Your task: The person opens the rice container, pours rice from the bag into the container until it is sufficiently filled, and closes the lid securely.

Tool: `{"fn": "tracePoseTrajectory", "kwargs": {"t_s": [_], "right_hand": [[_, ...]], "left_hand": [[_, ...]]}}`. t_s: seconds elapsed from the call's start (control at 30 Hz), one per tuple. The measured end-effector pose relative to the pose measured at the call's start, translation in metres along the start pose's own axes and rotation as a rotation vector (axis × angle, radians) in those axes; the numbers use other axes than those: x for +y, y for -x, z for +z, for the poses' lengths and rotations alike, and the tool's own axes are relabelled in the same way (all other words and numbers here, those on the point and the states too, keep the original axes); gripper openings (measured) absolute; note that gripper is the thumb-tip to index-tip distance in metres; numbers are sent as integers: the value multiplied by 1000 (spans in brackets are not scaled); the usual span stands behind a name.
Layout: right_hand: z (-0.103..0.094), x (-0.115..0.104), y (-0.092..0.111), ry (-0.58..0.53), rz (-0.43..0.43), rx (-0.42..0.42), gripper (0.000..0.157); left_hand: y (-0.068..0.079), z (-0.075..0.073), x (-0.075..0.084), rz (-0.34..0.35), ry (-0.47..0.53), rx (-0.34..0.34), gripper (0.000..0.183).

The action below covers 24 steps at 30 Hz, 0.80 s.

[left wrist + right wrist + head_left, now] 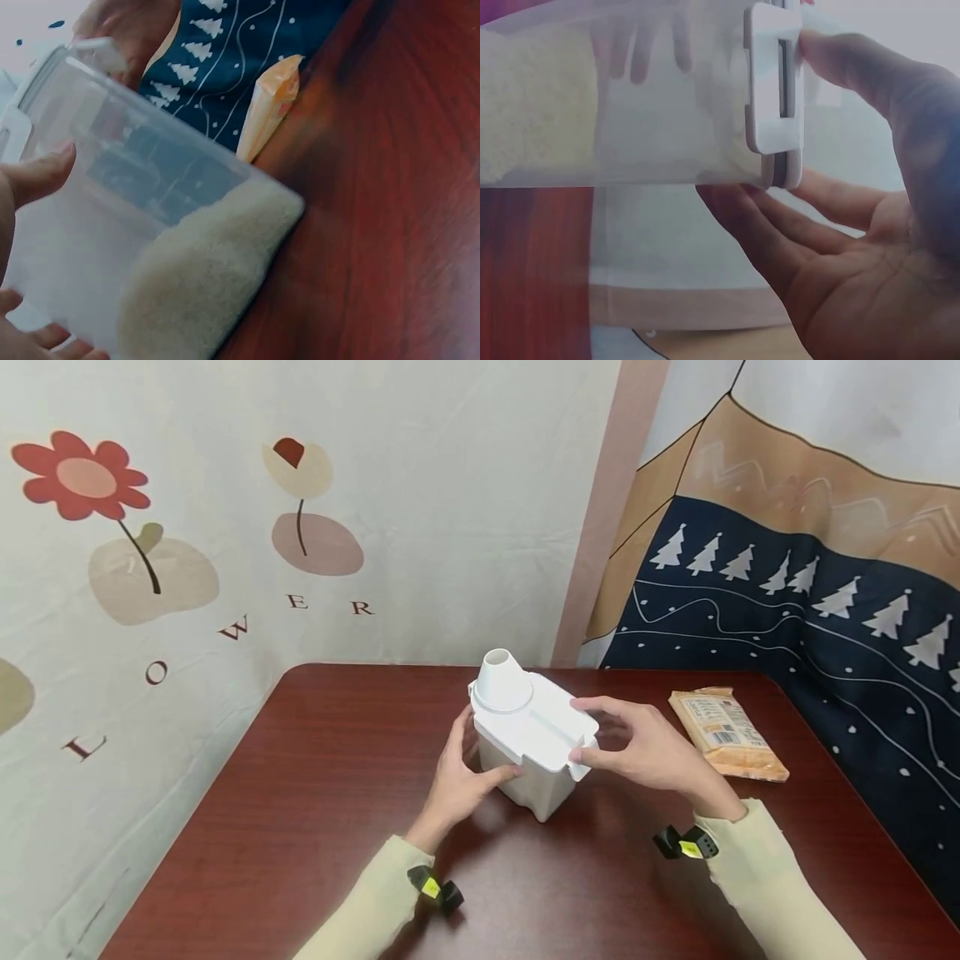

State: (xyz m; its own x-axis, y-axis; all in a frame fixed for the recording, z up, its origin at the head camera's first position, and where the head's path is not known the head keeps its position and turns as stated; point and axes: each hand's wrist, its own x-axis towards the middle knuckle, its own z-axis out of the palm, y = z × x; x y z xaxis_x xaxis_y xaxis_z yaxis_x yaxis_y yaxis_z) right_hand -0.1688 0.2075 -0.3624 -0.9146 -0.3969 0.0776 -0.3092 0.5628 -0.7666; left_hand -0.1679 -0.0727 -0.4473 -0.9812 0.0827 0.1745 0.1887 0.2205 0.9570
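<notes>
A translucent rice storage box (525, 777) with rice (217, 262) in its lower part stands on the table. Its white lid (543, 718) is on and carries a white cone-shaped cap (502, 681). My left hand (461, 777) grips the box by its left part, thumb on the near wall, the other fingers mostly hidden behind. At the right end, my right hand (637, 739) holds the lid between thumb and fingers. In the right wrist view, a white side latch (772, 82) lies beside that thumb, and fingers reach along the box's side.
An orange and cream food packet (727, 731) lies at the table's right, beyond my right hand. The dark red table (337, 760) ends at a pale patterned curtain (450, 527) behind. Dark blue printed cloth (787, 610) hangs at the right.
</notes>
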Motion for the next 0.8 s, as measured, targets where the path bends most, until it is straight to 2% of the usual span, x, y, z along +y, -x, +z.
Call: {"fn": "tracePoseTrajectory", "kwargs": {"t_s": [0.27,0.47,0.63,0.8], "right_hand": [[17,-13,7,38,30,112,70],[26,-25,12,123,55,152,68],[23,-27,12,221,25,157,67],[13,-22,11,250,-21,151,62]], "left_hand": [[-16,-16,-9,18,61,-135,109],[-28,-25,-14,54,83,-229,106],[-28,-25,-14,66,92,-238,104],[-19,-21,-13,71,103,-190,105]]}}
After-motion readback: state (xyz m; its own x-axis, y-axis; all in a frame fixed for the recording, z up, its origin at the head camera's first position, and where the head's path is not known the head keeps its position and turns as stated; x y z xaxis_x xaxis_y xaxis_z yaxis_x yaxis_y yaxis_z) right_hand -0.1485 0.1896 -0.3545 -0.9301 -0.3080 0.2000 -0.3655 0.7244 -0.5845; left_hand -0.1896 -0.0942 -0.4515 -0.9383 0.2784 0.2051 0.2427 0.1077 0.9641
